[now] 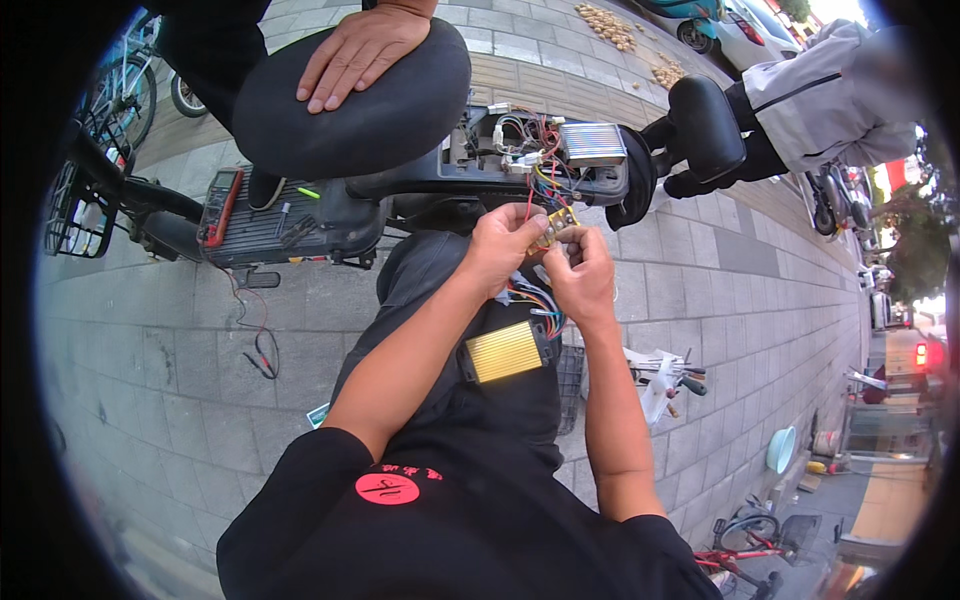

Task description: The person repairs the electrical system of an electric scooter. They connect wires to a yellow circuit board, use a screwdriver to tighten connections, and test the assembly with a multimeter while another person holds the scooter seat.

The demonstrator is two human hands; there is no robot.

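My left hand (505, 248) and my right hand (584, 272) meet over the edge of an electric scooter's opened body. Both are closed on a small yellow terminal block (553, 228) with metal contacts, pinched between the fingertips. Coloured wires (545, 182) run from it up into the scooter's compartment. A silver finned controller box (592, 143) sits in that compartment beside tangled wires and white connectors. Across my lap lies a gold finned controller box (505, 352), its coloured leads (537, 296) reaching up under my hands. The fingers hide part of the block.
Another person's hand (365, 55) rests on the black seat (350, 110). A red multimeter (220, 205) lies on the black footboard (270, 225), its probes (263, 362) on the paving. Tools (685, 380) stand to my right. Someone in a grey jacket (810, 95) is beyond.
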